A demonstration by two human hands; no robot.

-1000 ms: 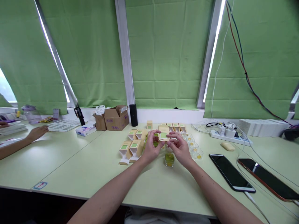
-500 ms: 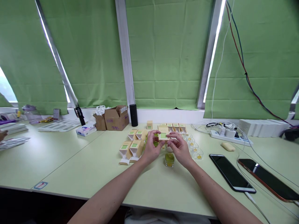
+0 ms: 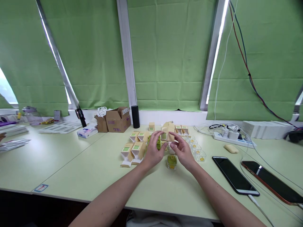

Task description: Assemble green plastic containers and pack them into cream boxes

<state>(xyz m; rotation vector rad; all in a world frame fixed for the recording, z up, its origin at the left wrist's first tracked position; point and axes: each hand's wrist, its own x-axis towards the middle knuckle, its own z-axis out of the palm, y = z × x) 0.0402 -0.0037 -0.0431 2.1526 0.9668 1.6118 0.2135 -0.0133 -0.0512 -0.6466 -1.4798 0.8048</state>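
Observation:
My left hand [image 3: 153, 152] and my right hand [image 3: 182, 150] meet above the table's middle, both gripping a small tan carton with a green label [image 3: 167, 133]. The carton is tilted with its top flap raised. Just below the hands, a small clear bottle of green liquid [image 3: 171, 161] stands on the pale green table [image 3: 94, 170]. Two folded tan cartons [image 3: 132, 152] lie left of my left hand, and more cartons [image 3: 181, 129] stand behind. A row of clear bottles with yellow marks [image 3: 197, 150] runs to the right of my right hand.
Two phones [image 3: 234, 174] lie at the right with cables, beside a power strip [image 3: 232, 136] and a beige bar [image 3: 230, 148]. Brown boxes [image 3: 117, 119], a black cylinder [image 3: 135, 116] and a tissue pack [image 3: 86, 131] sit at the back left. Another person's hand [image 3: 2, 136] shows at the far left edge.
The carton has been turned upward in my hands and its flap now stands up. The other person's arm at the left has drawn back out of view.

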